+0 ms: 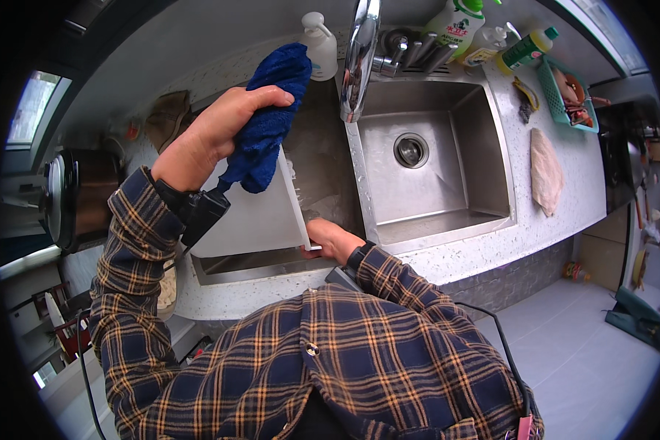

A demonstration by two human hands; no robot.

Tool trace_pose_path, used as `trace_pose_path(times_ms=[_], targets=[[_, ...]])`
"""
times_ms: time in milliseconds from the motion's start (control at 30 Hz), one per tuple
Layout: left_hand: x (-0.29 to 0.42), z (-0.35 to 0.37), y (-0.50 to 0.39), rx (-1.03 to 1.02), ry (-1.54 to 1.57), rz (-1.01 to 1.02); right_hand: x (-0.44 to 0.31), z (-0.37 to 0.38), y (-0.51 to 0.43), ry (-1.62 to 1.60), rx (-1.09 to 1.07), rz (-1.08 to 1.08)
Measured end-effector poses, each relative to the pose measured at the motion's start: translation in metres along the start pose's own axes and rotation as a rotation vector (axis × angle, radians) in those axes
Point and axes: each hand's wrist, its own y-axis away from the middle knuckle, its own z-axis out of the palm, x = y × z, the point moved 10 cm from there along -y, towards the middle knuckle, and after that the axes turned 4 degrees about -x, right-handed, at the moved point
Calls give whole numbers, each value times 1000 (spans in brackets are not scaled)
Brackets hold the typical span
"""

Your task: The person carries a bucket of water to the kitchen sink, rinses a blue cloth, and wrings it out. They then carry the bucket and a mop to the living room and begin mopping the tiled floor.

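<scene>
My left hand is raised over the left sink basin, gripping a bunched dark blue towelling cloth with the thumb on top. Under the cloth, a flat white panel, perhaps plastic, leans tilted in that basin. My right hand holds the panel's lower right corner near the front rim; some of its fingers are hidden. The cloth and left arm cover the panel's upper part. Whether the cloth touches the panel cannot be told. Water seems to lie on the basin floor beside it.
A chrome faucet hangs between the basins. The right steel basin has a drain strainer. Behind stand a white pump bottle and several detergent bottles. Rightward are a pink cloth and a teal basket.
</scene>
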Motion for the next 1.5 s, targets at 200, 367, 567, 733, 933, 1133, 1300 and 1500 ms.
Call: trace_pose_path(times_ms=[200, 367, 567, 733, 933, 1133, 1300, 1500], targets=[[6, 7, 9, 65, 4, 29, -4, 7, -6, 25, -73, -52], [6, 8, 16, 88, 18, 45, -8, 10, -2, 72, -45, -75], [5, 2, 25, 92, 34, 61, -14, 7, -6, 117, -50, -84], [2, -17, 37, 138, 23, 93, -19, -1, -2, 205, 25, -75], [-13, -70, 62, 64, 239, 239, -52, -12, 36, 35, 163, -196], [-98, -157, 103, 235, 647, 392, -114, -18, 83, -263, 231, -580], [-173, -168, 92, 257, 899, 326, -149, -18, 106, -65, 382, -781], [-204, -157, 89, 279, 1027, 301, -147, -14, 106, -33, 401, -809]])
